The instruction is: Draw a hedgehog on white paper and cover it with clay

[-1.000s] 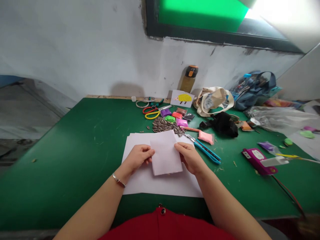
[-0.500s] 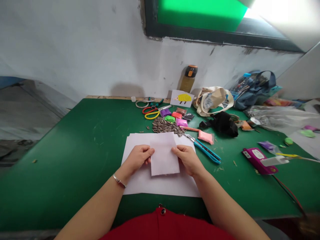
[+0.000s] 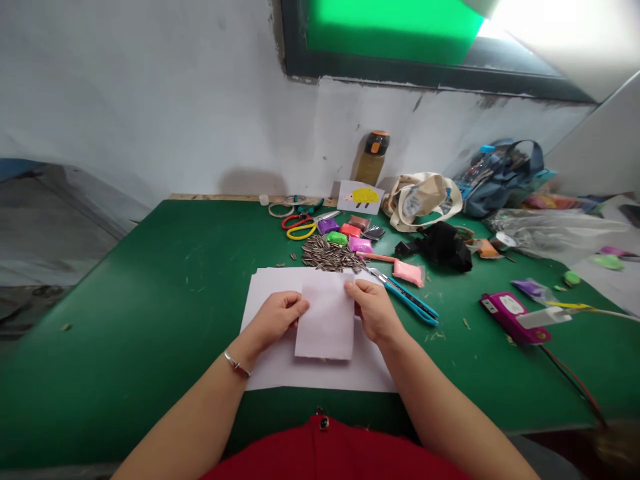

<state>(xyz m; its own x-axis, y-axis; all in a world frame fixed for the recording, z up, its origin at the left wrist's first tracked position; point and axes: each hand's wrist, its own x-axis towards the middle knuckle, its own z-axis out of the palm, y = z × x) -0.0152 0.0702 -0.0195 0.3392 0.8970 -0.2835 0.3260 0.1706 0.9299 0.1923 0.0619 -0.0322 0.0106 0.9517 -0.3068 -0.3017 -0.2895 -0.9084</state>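
Note:
A small white card [image 3: 325,323] is held between my two hands, above larger white sheets [image 3: 265,367] on the green table [image 3: 125,320]. My left hand [image 3: 281,319] pinches its left edge, thumb on top. On the upper right edge, my right hand [image 3: 374,308] grips it with the thumb on the front face. Beyond the sheets lies a pile of striped seeds [image 3: 327,253]. A blue utility knife [image 3: 411,301] rests just right of the sheets, close to my right hand.
Behind the seeds are clay packets [image 3: 360,245], scissors [image 3: 301,230], a hedgehog picture [image 3: 360,197] and a bottle [image 3: 372,160]. Farther right are a cream bag [image 3: 423,200], black cloth [image 3: 445,247] and a magenta device [image 3: 513,317] with wires.
The card has tilted slightly, its lower edge shifting left and toward me. My right hand has moved up along its right edge. The camera view has shifted a little.

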